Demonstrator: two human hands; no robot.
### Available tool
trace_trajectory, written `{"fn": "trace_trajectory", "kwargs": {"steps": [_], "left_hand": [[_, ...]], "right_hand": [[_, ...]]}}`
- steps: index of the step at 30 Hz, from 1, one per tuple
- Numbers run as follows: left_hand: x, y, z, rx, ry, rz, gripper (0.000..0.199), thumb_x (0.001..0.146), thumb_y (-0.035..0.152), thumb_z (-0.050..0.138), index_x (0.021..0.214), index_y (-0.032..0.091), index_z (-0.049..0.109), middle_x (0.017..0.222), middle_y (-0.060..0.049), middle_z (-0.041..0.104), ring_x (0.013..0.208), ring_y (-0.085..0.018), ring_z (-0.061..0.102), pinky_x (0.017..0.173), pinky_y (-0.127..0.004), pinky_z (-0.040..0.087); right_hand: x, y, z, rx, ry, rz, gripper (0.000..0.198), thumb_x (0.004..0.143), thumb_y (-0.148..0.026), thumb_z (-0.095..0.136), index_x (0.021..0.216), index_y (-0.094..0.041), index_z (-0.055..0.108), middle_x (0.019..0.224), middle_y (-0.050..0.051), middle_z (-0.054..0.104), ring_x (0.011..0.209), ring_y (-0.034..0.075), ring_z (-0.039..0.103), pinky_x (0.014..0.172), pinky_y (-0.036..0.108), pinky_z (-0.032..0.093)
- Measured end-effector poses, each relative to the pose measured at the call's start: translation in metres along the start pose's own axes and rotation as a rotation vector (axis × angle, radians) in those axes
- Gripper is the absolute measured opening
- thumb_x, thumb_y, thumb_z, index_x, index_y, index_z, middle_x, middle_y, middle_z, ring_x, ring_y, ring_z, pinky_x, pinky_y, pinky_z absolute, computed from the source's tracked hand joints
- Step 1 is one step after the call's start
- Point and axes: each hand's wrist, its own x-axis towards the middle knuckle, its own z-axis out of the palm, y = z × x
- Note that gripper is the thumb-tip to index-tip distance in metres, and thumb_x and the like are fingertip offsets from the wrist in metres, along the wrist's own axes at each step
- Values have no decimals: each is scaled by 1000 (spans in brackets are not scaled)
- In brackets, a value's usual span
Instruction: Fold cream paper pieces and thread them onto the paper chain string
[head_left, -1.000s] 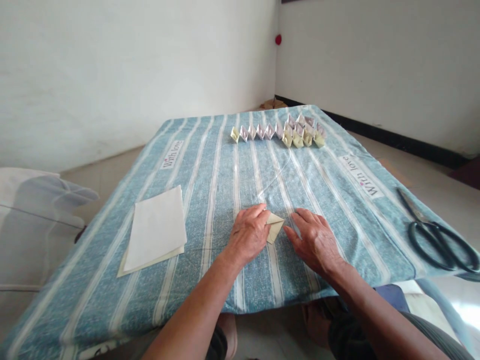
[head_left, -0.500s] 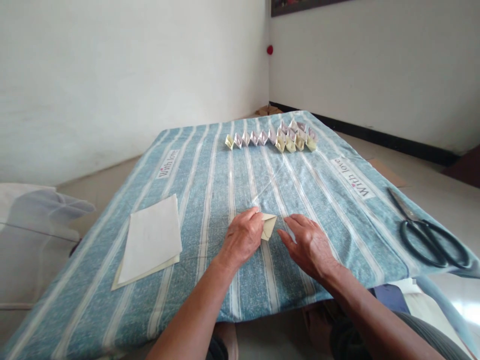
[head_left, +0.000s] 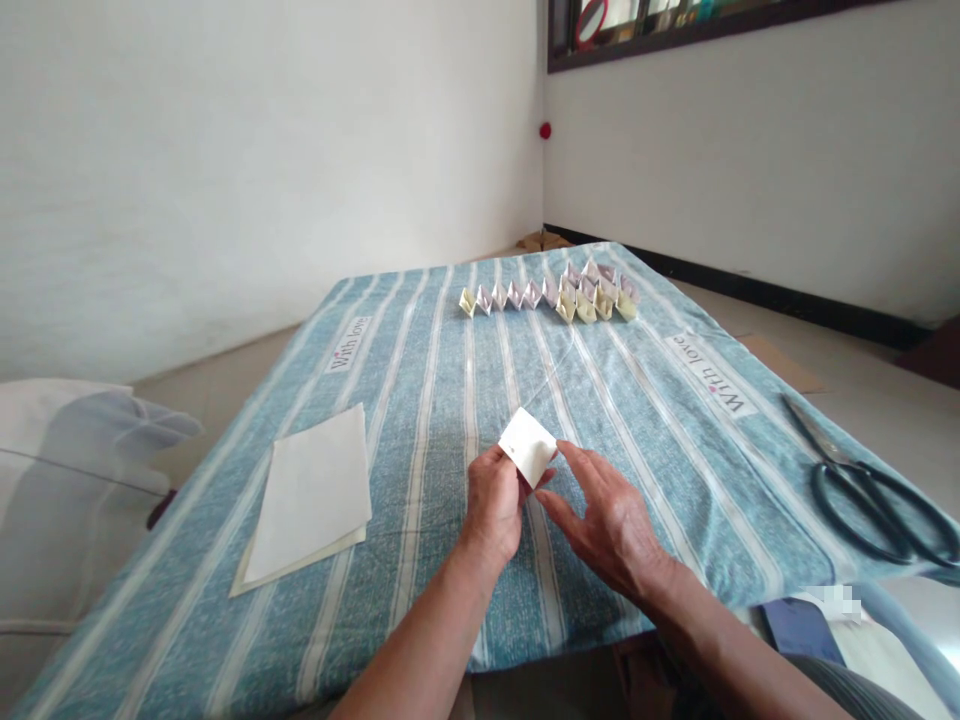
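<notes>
A small folded paper [head_left: 528, 446], now a white square turned corner-up, is held just above the cloth. My left hand [head_left: 495, 505] grips it from the left and below, with some fingers hidden behind it. At its right side is my right hand [head_left: 607, 505], the index fingertip on the right corner and the thumb by the lower corner. Beyond the hands stands a row of folded paper pieces [head_left: 515, 294], pale yellow and pale purple, joining a cluster on its right. A thin thread [head_left: 559, 368] runs from the cluster toward the held paper.
Flat paper sheets [head_left: 311, 500] lie stacked on the left of the striped tablecloth [head_left: 420, 440]. Black-handled scissors [head_left: 862, 490] rest near the right edge. White fabric [head_left: 75, 480] is beyond the table's left side. Walls meet in a corner behind the table.
The folded paper has been lifted and turned, so a plain white square faces up. My right hand has come in from the right to touch it. The view has tilted up slightly.
</notes>
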Motion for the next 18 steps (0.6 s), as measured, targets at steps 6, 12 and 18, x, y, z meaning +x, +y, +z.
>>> {"fn": "trace_trajectory", "kwargs": {"steps": [6, 12, 18], "left_hand": [[-8, -9, 6, -279, 40, -99, 21, 66, 20, 68, 86, 14, 70, 78, -4, 73, 74, -19, 69, 67, -30, 56], [-17, -15, 11, -297, 66, -109, 18, 64, 21, 70, 79, 12, 69, 74, -5, 72, 78, -23, 70, 68, -31, 56], [-24, -13, 6, -297, 54, -151, 20, 61, 21, 73, 79, 13, 68, 75, -6, 73, 78, -24, 70, 66, -31, 55]], "right_hand": [[-1, -1, 3, -143, 21, -82, 36, 95, -36, 49, 124, -14, 49, 111, 17, 65, 99, 28, 64, 76, 40, 56], [-2, -2, 8, -149, 23, -111, 26, 95, -29, 49, 115, -13, 52, 110, 16, 65, 89, 25, 65, 73, 38, 56], [-3, 5, 4, -142, 21, -148, 24, 86, -7, 42, 103, -18, 56, 108, 13, 65, 91, 23, 64, 73, 34, 53]]}}
